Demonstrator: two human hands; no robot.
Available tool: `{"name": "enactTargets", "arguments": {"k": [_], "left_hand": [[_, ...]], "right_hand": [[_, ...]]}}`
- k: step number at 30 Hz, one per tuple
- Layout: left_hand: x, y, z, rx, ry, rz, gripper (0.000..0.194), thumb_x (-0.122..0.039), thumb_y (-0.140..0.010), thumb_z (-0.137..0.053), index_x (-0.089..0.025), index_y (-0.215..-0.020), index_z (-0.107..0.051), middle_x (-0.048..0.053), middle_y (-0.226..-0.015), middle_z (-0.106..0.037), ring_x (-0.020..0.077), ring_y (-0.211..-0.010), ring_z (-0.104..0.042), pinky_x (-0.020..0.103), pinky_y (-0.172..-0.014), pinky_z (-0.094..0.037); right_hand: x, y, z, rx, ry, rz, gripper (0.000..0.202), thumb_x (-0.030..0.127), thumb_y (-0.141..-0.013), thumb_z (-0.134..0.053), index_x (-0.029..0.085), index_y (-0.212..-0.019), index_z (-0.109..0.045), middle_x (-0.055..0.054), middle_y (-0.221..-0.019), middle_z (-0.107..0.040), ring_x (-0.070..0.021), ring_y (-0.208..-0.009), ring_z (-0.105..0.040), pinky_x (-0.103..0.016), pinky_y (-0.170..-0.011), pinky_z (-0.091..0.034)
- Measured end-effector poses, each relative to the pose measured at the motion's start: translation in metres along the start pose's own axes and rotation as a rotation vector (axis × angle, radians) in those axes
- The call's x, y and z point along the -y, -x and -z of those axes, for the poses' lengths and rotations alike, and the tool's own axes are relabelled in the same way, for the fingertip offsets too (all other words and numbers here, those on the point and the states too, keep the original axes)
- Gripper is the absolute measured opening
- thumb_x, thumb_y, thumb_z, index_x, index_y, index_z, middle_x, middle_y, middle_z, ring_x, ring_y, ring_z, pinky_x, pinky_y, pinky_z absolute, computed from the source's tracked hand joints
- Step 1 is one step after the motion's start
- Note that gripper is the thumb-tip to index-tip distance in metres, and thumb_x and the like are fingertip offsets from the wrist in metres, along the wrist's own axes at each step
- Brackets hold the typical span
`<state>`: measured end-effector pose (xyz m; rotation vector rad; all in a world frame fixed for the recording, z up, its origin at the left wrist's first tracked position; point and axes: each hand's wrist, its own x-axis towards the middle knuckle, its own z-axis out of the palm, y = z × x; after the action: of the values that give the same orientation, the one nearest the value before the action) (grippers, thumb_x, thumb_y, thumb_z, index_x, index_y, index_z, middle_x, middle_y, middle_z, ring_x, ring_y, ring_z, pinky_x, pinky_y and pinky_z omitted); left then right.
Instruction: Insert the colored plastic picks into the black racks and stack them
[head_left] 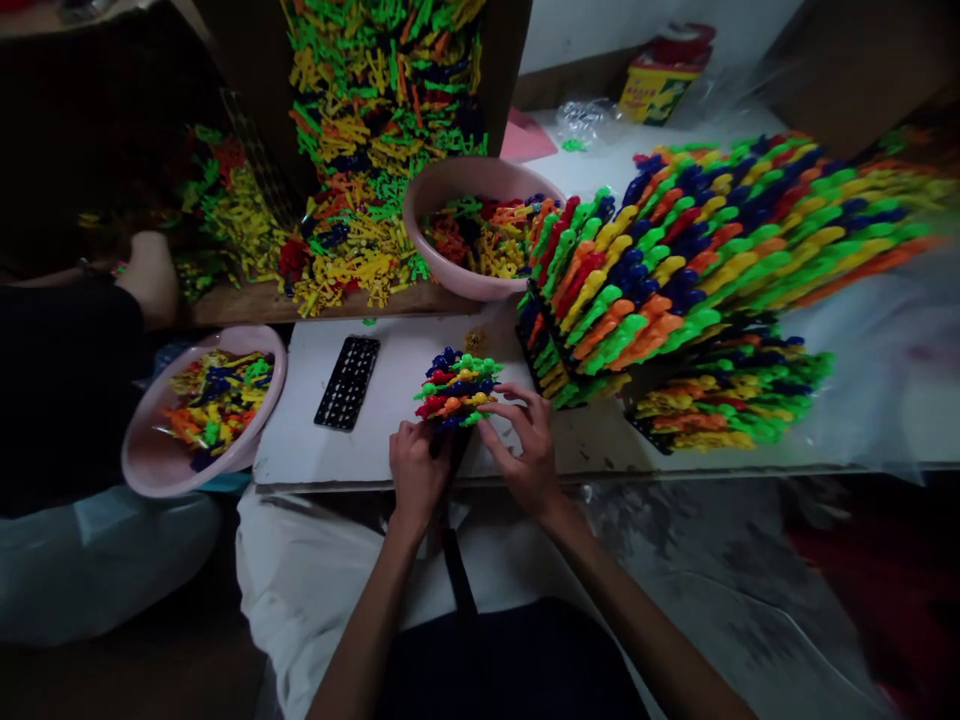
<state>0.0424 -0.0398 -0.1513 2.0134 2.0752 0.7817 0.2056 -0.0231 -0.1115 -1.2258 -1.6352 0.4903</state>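
Observation:
My left hand (416,470) grips the lower edge of a small black rack (454,388) filled with coloured plastic pegs, at the front of a white board (390,440). My right hand (525,440) rests its fingers on the pegs at the rack's right side. An empty black rack (347,382) lies flat on the board to the left.
Stacks of filled racks (697,270) lie to the right. A pink bowl of pegs (480,232) sits behind, another pink bowl (206,405) at the left. A big heap of loose pegs (367,150) spills from a box. Another person's arm (146,275) is at far left.

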Motion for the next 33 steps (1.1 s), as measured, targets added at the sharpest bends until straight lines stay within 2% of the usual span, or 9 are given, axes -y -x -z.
{"name": "enactTargets", "arguments": {"k": [2,7,14,20,25,27,30,32,33], "left_hand": [[-0.002,-0.001,0.003,0.047,0.001,0.021,0.019,-0.032,-0.091,-0.059,-0.021,-0.099,-0.071,0.007,-0.089,-0.068,0.0230,-0.090,-0.056,0.038,-0.082,-0.039],[-0.007,-0.002,0.005,0.069,0.055,0.189,0.017,-0.027,-0.092,-0.054,-0.022,-0.096,-0.069,0.007,-0.101,-0.069,0.0231,-0.097,-0.059,0.044,-0.091,-0.034],[-0.010,-0.004,0.006,0.081,0.052,0.197,0.016,-0.025,-0.088,-0.058,-0.024,-0.100,-0.070,0.007,-0.106,-0.068,0.0254,-0.101,-0.058,0.046,-0.090,-0.033],[-0.005,0.003,-0.004,0.006,-0.049,0.143,0.023,-0.023,-0.086,-0.060,-0.026,-0.106,-0.070,0.008,-0.112,-0.065,0.0275,-0.102,-0.053,0.046,-0.088,-0.034],[-0.007,0.005,-0.009,-0.008,-0.036,0.148,0.029,-0.018,-0.083,-0.058,-0.030,-0.106,-0.071,0.007,-0.111,-0.065,0.0270,-0.100,-0.055,0.046,-0.089,-0.038],[-0.001,0.001,-0.002,0.028,0.040,0.168,0.027,-0.021,-0.082,-0.059,-0.031,-0.104,-0.072,0.007,-0.109,-0.067,0.0276,-0.101,-0.056,0.046,-0.089,-0.041],[0.024,-0.013,0.026,0.240,0.312,0.118,0.021,-0.026,-0.082,-0.059,-0.028,-0.096,-0.075,0.007,-0.106,-0.071,0.0255,-0.100,-0.061,0.041,-0.089,-0.049],[0.041,-0.034,0.050,0.386,0.472,0.080,0.021,-0.032,-0.085,-0.055,-0.025,-0.088,-0.075,0.006,-0.098,-0.074,0.0218,-0.092,-0.066,0.035,-0.084,-0.052],[0.047,-0.049,0.059,0.400,0.485,0.094,0.024,-0.035,-0.087,-0.053,-0.024,-0.087,-0.074,0.006,-0.093,-0.075,0.0203,-0.086,-0.068,0.033,-0.080,-0.054]], "right_hand": [[0.003,-0.002,-0.003,-0.015,-0.005,-0.020,0.020,0.031,-0.090,-0.064,0.026,-0.110,-0.064,-0.009,-0.128,-0.052,-0.0259,-0.123,-0.050,-0.048,-0.105,-0.043],[0.013,-0.008,-0.020,-0.063,0.000,-0.086,0.080,0.045,-0.076,-0.078,0.024,-0.142,-0.037,-0.016,-0.152,-0.028,-0.0335,-0.141,-0.031,-0.056,-0.115,-0.033],[0.012,-0.005,-0.038,-0.050,-0.073,-0.238,0.074,0.044,-0.089,-0.064,0.024,-0.149,-0.024,-0.016,-0.158,-0.019,-0.0311,-0.148,-0.019,-0.055,-0.119,-0.026],[0.001,0.000,-0.045,-0.061,-0.216,-0.347,0.072,0.043,-0.094,-0.055,0.027,-0.153,-0.015,-0.013,-0.160,-0.020,-0.0283,-0.149,-0.021,-0.053,-0.120,-0.025],[-0.003,-0.003,-0.047,-0.061,-0.255,-0.352,0.069,0.040,-0.095,-0.054,0.027,-0.152,-0.019,-0.012,-0.159,-0.025,-0.0279,-0.148,-0.025,-0.054,-0.120,-0.025],[-0.003,-0.004,-0.047,-0.074,-0.260,-0.341,0.068,0.039,-0.094,-0.056,0.027,-0.152,-0.022,-0.011,-0.158,-0.027,-0.0274,-0.147,-0.028,-0.052,-0.119,-0.028],[-0.005,0.003,-0.043,-0.107,-0.262,-0.346,0.071,0.041,-0.091,-0.060,0.027,-0.151,-0.025,-0.010,-0.158,-0.028,-0.0284,-0.146,-0.028,-0.052,-0.120,-0.027],[-0.012,0.013,-0.040,-0.086,-0.259,-0.355,0.076,0.043,-0.089,-0.063,0.027,-0.152,-0.023,-0.010,-0.158,-0.028,-0.0292,-0.146,-0.028,-0.052,-0.120,-0.027],[-0.016,0.018,-0.040,-0.067,-0.244,-0.358,0.081,0.044,-0.087,-0.065,0.027,-0.153,-0.022,-0.010,-0.158,-0.028,-0.0299,-0.146,-0.029,-0.052,-0.119,-0.028]]}}
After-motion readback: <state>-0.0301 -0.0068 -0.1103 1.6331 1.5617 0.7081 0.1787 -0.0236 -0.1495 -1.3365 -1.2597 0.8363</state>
